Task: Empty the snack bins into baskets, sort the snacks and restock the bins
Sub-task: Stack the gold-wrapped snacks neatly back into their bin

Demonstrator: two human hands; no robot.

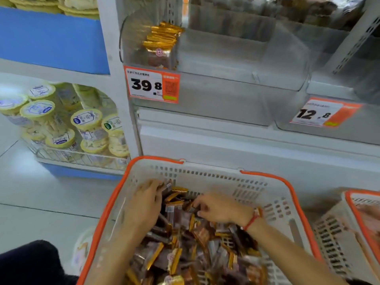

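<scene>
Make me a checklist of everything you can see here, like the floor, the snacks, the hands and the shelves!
Surface: pale tiled floor; the basket sits low in front of the shelf.
Job's things: white basket with orange rim full of brown and gold snack packets; clear bin tagged 39.8 holds a small stack of gold packets at its left end.
Clutter: second basket at the right edge.
Grippers: left hand gathers packets against the basket wall; right hand pinches a packet.
Cables: nothing seen.
Surroundings: neighbouring bin tagged 12.8; yellow-lidded tubs on the left shelf.
</scene>
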